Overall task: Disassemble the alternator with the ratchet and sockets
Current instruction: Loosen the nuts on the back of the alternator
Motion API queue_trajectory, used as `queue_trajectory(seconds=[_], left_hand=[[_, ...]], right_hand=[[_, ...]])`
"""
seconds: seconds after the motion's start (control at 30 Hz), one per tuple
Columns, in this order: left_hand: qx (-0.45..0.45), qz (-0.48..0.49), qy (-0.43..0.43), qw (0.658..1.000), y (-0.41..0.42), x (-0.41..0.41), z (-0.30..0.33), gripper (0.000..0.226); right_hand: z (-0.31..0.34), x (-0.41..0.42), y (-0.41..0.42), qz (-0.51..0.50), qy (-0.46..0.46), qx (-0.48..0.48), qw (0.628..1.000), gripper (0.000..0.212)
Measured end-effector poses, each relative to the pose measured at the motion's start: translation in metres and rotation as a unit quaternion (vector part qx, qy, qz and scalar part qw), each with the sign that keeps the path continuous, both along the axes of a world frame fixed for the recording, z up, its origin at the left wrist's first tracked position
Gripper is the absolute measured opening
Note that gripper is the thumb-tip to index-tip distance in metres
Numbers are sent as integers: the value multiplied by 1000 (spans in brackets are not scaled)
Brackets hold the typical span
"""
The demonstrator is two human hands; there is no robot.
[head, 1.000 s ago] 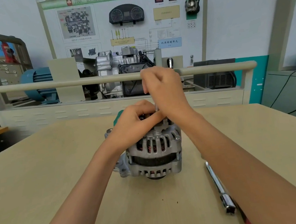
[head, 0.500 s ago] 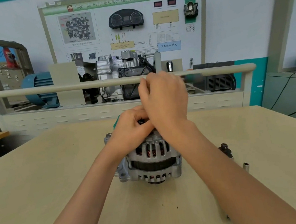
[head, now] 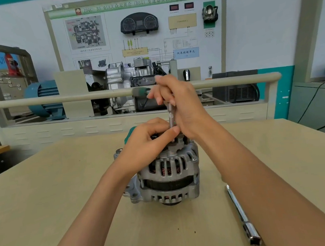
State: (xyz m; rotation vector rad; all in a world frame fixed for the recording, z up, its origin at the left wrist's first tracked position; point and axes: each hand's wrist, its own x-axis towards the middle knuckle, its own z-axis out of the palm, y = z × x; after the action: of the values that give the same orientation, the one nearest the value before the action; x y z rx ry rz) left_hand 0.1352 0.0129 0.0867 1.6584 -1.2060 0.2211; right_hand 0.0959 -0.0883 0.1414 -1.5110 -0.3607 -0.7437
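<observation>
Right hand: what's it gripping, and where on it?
The right hand grips the green-handled ratchet's head; its knurled steel extension stands upright below, pinched near its base by the left hand.

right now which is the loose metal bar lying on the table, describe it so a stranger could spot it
Start at the alternator standing mid-table, then look to its right, just past the person's right forearm. There lies the extension bar: a slim, shiny chrome rod ending nearest the camera in a thicker socket end. It is the only tool lying flat and untouched; the other shaft stands upright, held in the hands.
</observation>
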Motion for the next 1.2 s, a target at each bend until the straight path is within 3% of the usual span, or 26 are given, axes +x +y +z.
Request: queue_trajectory(seconds=[0.07,0.13,0.2,0.23,0.27,0.33,0.37,0.4,0.47,0.53,0.63,0.7,0.77,0.83,0.9,0.97,1.03,1.07,1.13,1.17,1.2], left_hand=[[-6,1,-1,1000,1,-1,1,34],[-13,9,-9,1000,0,-1,0,30],[-11,24,-18,999,-1,0,0,23],[-11,26,-23,999,-1,1,0,23],[-15,26,-25,999,-1,2,-2,38],[-13,29,-22,999,-2,2,-3,60],[-11,37,-24,999,-3,2,-4,63],[-16,43,-22,999,-3,2,-6,63],[-23,47,-15,999,-3,3,-7,60],[-19,28,-5,999,-1,3,-5,50],[-6,10,8,1000,-1,1,-2,29],[2,14,0,1000,-2,2,-1,24],[9,12,-16,1000,-1,3,-2,34],[5,11,-23,1000,1,0,-1,37],[-3,16,-28,999,1,0,-1,34],[-6,23,-34,999,-1,1,-1,25],[-22,25,-42,999,-2,0,-2,40],[-26,29,-38,999,-2,-1,-2,50],[-19,38,-18,999,-2,-1,-4,42],[-21,42,-7,999,-2,0,-5,37],[-25,49,4,998,-2,1,-5,32]], right_hand=[[1,0,1,36,-4,14,999,63],[-2,0,6,-5,-18,6,1000,59],[-7,-2,11,-120,-55,-45,990,54],[-10,-2,12,-215,-79,-109,967,50],[-13,-2,14,-331,-95,-197,918,44],[-17,-6,21,-527,-71,-353,770,25],[-17,-7,23,-568,-46,-389,723,20],[-18,-7,25,-579,-33,-403,708,20],[-16,-7,26,-546,-55,-375,747,18],[-15,-6,23,-469,-96,-303,824,30],[-11,-4,10,-282,-97,-171,939,46],[-7,-5,2,-134,-58,-73,987,49],[-2,-2,-2,-16,-26,0,1000,56],[0,-1,0,39,-21,35,998,59],[-2,0,5,17,-33,21,999,56],[-6,-2,10,-84,-57,-34,994,53],[-12,-3,13,-272,-91,-165,944,45],[-15,-3,16,-389,-92,-248,882,38],[-19,-5,24,-554,-68,-354,751,24],[-20,-6,27,-578,-61,-370,725,23],[-20,-6,29,-576,-62,-369,727,22]])
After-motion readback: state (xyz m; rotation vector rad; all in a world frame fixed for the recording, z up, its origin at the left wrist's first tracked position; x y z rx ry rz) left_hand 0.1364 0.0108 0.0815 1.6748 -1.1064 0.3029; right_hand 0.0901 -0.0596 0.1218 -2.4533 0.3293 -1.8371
